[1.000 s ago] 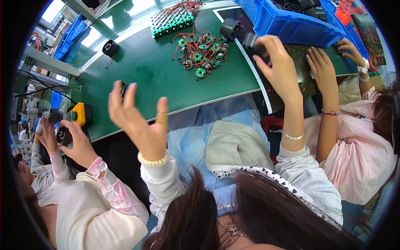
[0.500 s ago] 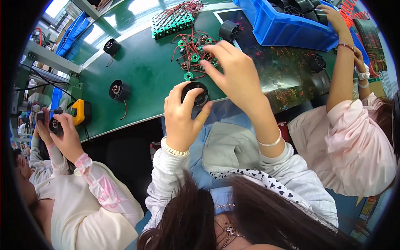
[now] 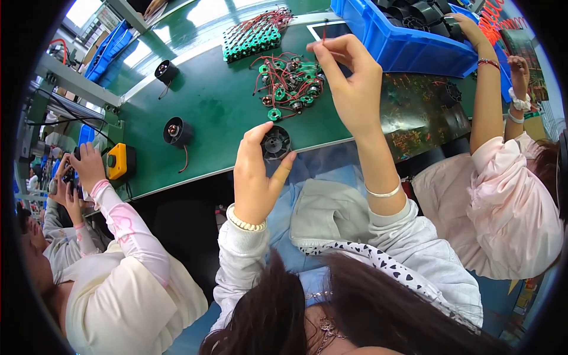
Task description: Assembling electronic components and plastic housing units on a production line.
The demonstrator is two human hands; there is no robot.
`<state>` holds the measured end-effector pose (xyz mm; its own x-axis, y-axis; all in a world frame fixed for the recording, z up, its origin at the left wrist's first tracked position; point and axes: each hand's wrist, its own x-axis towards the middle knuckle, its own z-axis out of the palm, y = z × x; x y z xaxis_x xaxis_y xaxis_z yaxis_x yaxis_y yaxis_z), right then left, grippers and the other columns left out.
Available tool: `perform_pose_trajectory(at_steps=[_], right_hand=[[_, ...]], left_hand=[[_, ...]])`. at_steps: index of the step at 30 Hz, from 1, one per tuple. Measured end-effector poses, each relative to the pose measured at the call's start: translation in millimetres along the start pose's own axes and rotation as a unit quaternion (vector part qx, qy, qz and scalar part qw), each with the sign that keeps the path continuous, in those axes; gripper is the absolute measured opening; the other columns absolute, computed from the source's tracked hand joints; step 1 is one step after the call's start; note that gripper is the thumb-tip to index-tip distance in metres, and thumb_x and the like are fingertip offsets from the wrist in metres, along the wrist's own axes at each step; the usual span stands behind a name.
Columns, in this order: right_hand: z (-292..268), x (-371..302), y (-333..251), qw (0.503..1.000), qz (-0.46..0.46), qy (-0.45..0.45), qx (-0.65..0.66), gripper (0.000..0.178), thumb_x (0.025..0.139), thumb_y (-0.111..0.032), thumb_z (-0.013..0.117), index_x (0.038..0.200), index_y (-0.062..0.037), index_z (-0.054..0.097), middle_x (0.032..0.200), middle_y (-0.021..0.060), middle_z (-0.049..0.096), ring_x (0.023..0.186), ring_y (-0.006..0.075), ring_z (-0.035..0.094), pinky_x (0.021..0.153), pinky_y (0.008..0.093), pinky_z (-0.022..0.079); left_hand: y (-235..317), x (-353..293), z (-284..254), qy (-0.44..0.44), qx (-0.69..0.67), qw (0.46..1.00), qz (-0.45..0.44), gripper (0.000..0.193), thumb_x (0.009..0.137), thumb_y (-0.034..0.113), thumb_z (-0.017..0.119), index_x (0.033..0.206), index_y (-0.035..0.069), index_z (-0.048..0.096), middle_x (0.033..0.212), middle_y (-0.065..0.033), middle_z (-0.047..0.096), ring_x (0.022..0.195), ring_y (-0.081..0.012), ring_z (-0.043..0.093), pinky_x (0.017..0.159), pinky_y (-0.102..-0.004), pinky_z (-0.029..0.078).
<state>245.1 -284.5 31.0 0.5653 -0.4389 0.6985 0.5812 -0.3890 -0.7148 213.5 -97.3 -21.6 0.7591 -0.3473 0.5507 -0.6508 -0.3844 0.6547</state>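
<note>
My left hand (image 3: pixel 254 171) holds a round black fan housing (image 3: pixel 276 142) at the table's near edge, between the thumb and fingers. Its spoked face is turned up toward me. Farther right, my right hand (image 3: pixel 353 80) is raised over the table with thumb and index finger pinched together. A thin red and dark strand shows by those fingertips, but what they hold is unclear. Between my hands and beyond lies a loose pile of small motors with green round boards and red wires (image 3: pixel 279 93).
Behind the pile stands a neat block of green-topped motors (image 3: pixel 251 47). Two black housings with wires (image 3: pixel 177 131) stand at left, near a yellow switch box (image 3: pixel 120 161). A blue bin of black housings (image 3: pixel 408 44) is at far right, with a co-worker's hand (image 3: pixel 471 34) at it. Another co-worker sits at left.
My right hand has moved up and away from the pile, its fingers closing to a pinch. The left hand's housing now shows its spoked face. A black housing beyond my right hand no longer shows.
</note>
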Motion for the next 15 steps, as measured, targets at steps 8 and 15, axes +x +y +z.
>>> perform_pose_trajectory(at_steps=[8,15], right_hand=[[-28,-54,-50,0.961,0.173,-0.212,-0.038,0.002,0.081,-0.002,0.069,0.083,-0.0024,0.070,0.068,0.0002,0.061,0.054,0.0083,0.044,0.051,0.0211,0.035],[-28,-67,-58,0.954,0.101,-0.278,-0.054,0.011,0.075,0.001,0.075,0.085,-0.0031,0.074,0.064,-0.0007,0.062,0.049,0.0071,0.040,0.046,0.0209,0.030]], left_hand=[[13,6,-19,0.059,0.009,0.998,-0.027,0.068,0.070,-0.001,0.078,0.131,0.002,0.049,0.125,-0.0131,0.061,0.104,-0.0244,0.062,0.090,-0.0323,0.048],[26,14,-31,0.025,0.055,0.998,0.020,0.065,0.067,-0.002,0.080,0.122,0.005,0.044,0.124,-0.0158,0.062,0.100,-0.0255,0.063,0.084,-0.0316,0.050]])
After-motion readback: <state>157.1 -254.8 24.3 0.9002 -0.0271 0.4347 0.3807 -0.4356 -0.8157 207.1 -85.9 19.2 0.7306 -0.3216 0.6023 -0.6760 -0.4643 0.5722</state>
